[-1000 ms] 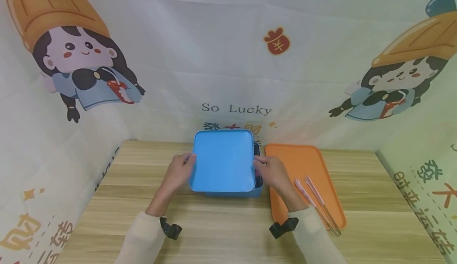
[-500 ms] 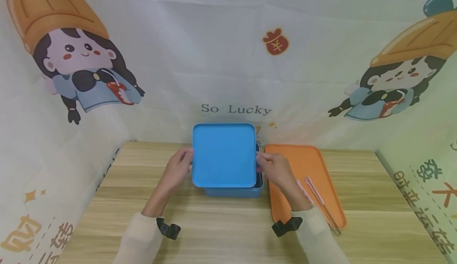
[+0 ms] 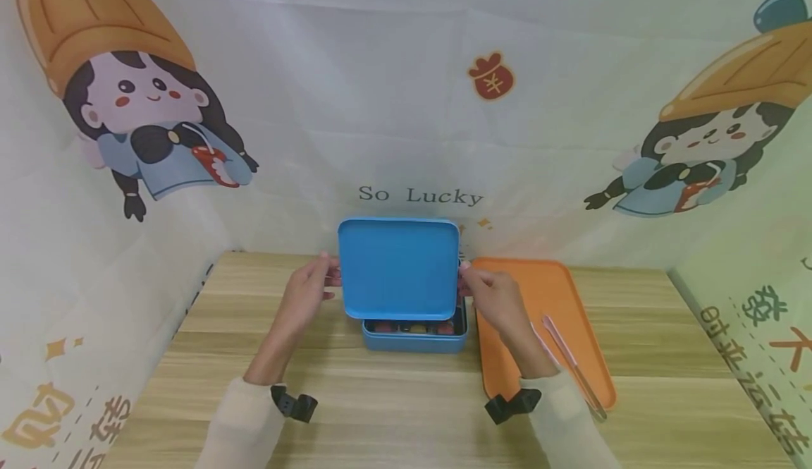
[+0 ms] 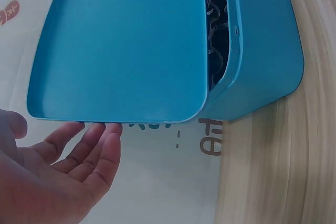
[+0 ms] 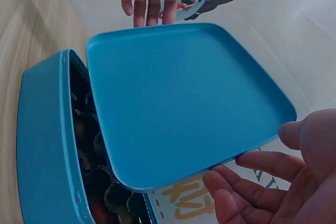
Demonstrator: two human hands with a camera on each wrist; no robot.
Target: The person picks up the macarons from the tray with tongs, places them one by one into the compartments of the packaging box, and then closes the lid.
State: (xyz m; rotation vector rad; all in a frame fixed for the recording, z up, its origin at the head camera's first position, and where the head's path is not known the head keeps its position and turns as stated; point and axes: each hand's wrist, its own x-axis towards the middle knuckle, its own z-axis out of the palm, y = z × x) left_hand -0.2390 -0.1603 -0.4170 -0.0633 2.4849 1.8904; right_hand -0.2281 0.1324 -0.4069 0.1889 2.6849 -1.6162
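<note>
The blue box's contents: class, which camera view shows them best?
The right wrist view: the raised lid leaves a side gap into the blue box, showing dark paper cups. The left wrist view shows only a sliver of cups; the head view shows one front row of colourful pieces.

Head view looks down; both wrist views closely share the blue lid (image 3: 398, 268).

Both forearms reach forward, left hand (image 3: 309, 289) and right hand (image 3: 491, 295) raised level, fingers extended, facing inward.
</note>
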